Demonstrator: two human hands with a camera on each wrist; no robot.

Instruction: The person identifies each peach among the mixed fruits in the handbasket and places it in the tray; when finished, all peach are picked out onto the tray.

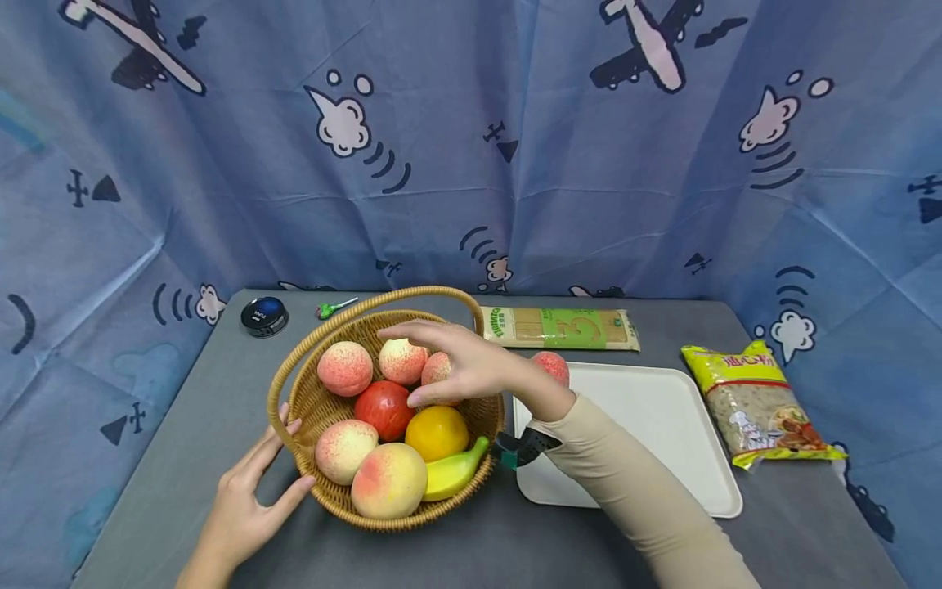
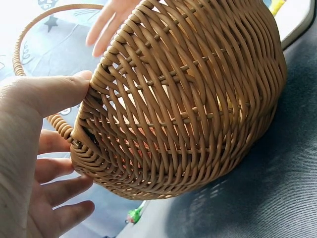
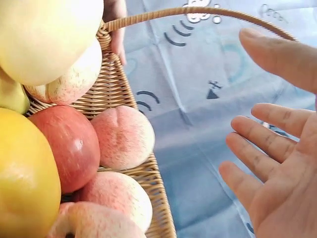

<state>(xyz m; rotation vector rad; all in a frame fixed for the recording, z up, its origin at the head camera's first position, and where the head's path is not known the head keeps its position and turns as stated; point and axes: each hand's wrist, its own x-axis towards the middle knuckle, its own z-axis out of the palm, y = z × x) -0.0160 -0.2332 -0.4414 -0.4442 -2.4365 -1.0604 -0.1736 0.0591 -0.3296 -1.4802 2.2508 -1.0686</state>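
Note:
A woven wicker basket with an arched handle stands left of the middle. Inside lie several peaches, a red apple, a round orange-yellow fruit and a banana. My left hand holds the basket's left rim; in the left wrist view its thumb touches the rim and its fingers reach past the handle base. Over the fruit hovers my right hand, fingers spread and nothing in it; the right wrist view shows its bare palm.
A white tray lies at the right, partly under the right forearm, with a peach at its far left corner. Behind is a noodle packet; a yellow food bag lies far right. A dark round tin and lollipop sit back left.

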